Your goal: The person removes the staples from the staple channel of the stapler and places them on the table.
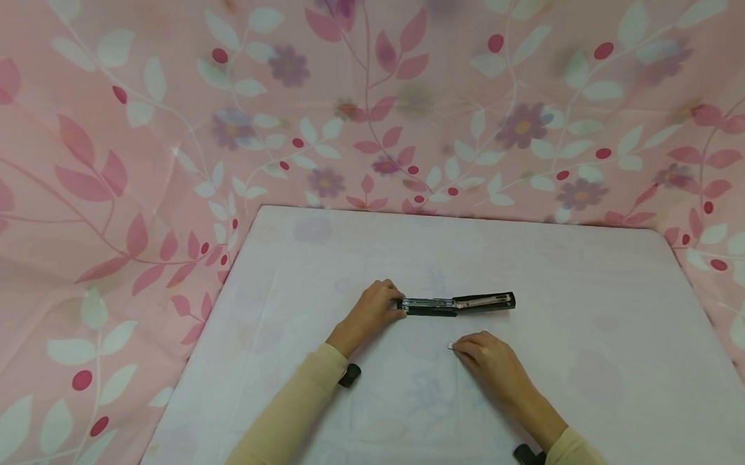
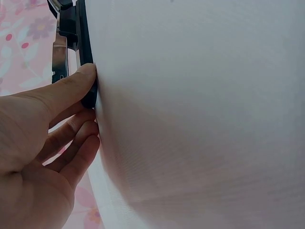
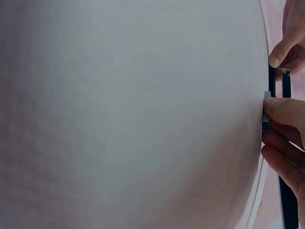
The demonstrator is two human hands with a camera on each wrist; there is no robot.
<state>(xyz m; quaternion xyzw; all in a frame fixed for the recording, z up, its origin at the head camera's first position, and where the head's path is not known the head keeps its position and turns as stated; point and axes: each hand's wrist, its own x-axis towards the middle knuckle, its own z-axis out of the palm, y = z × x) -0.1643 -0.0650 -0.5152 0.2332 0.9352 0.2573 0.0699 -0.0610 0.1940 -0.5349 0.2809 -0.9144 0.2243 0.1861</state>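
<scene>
A black stapler (image 1: 430,311) lies on the white table, swung wide so that its metal magazine and top cover (image 1: 502,300) show. My left hand (image 1: 373,310) holds the stapler's left end, thumb on the near side of the black base (image 2: 86,47) and fingers around the far side. Nearer to me and to the right, my right hand (image 1: 493,364) pinches a small silver strip of staples (image 3: 267,95) between thumb and fingers, low over the table. The fingers hide part of the strip. It is apart from the stapler in the head view.
The white-covered table (image 1: 346,245) has a rounded back edge, with a pink floral cloth (image 1: 367,85) hanging behind and at the sides. Black wrist cameras sit at both cuffs, the left camera (image 1: 350,376) and the right camera (image 1: 530,460), close above the table.
</scene>
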